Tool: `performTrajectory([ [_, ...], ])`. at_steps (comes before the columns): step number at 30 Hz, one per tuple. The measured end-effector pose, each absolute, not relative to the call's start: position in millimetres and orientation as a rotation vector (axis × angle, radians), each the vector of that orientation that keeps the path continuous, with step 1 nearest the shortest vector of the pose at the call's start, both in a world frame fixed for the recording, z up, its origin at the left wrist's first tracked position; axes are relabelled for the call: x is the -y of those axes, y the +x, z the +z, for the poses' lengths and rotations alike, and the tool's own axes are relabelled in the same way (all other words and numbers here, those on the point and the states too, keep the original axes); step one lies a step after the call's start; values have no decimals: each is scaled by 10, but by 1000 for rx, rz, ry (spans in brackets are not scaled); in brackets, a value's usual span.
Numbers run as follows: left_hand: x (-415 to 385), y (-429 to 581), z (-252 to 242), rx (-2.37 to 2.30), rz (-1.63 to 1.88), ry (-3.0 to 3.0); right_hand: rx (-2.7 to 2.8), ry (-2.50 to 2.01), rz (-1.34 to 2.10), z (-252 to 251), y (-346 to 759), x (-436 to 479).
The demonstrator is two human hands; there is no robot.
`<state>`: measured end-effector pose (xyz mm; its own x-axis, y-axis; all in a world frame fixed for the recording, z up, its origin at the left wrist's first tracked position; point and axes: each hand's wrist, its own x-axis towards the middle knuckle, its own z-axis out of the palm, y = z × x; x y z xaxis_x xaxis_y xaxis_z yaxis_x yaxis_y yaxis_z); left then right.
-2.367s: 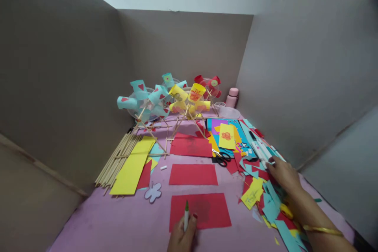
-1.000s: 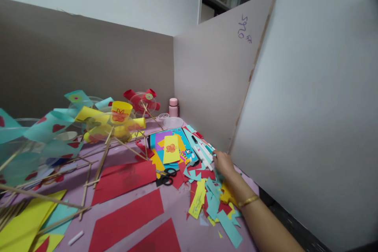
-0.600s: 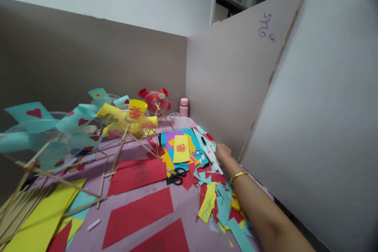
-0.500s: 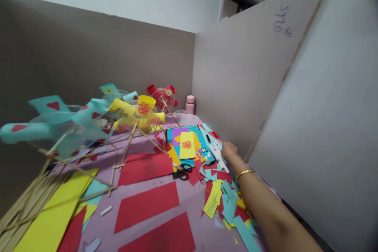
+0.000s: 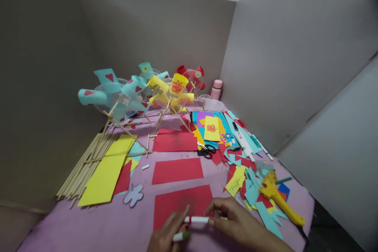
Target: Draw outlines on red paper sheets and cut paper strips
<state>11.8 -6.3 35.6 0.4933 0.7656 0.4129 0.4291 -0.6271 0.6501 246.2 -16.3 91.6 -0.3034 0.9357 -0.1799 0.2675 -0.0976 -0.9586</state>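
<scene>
As right hand (image 5: 236, 224) pinches marker (image 5: 201, 219) — left (image 5: 165, 236) grips.

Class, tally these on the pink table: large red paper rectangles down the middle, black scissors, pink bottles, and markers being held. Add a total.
Red paper rectangles: 3
Black scissors: 1
Pink bottle: 1
Held markers: 2
Total: 7

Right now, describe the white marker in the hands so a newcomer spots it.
On the pink table, find the nearest red paper sheet of three. Above its near edge, the right hand holds a white marker crosswise, the left hand touching its other end. A red band marks it out from the green-tipped marker in that hand.
</scene>
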Motion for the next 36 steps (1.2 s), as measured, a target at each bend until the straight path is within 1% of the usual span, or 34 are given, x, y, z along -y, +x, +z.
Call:
performTrajectory([
  [2,78,98,356,-895,905,2284,1314,-1275,1572,884,2444,192],
  [5,142,142,370,-1038,861,2117,932,-1057,1735,780,2347,227],
  [7,193,213,391,-1074,793,1985,820,-969,1739,649,2198,277],
  [8,216,249,399,-1055,771,1943,858,-970,1762,577,2116,305],
  [10,253,297,401,-1026,746,1908,780,-1082,1708,457,1990,348],
  [12,279,288,389,-1055,742,1886,549,-1161,1592,402,1956,358],
  [15,298,189,380,-1188,764,1809,207,-1128,1418,444,2035,329],
  [18,276,96,406,-1324,848,1821,188,-1120,1445,524,2078,318],
  [20,230,69,414,-1286,919,2051,286,-1143,1430,538,2062,335],
  [22,169,57,382,-1177,980,2407,585,-1217,1324,502,2064,356],
  [24,118,44,305,-1115,953,2720,1070,-1312,1084,412,2111,364],
  [26,95,26,208,-1111,822,2894,1540,-1327,742,274,2191,364],
  [28,108,3,134,-1137,724,2942,1830,-1359,485,119,2271,384],
  [30,147,-17,110,-1117,716,2953,1986,-1355,329,4,2332,449],
  [32,199,-27,137,-1050,766,2966,2004,-1347,306,-18,2370,545],
  [33,224,-27,164,-1027,800,2964,1967,-1363,350,15,2376,587],
  [36,277,3,251,-1041,873,2892,1727,-1472,664,237,2312,596],
])
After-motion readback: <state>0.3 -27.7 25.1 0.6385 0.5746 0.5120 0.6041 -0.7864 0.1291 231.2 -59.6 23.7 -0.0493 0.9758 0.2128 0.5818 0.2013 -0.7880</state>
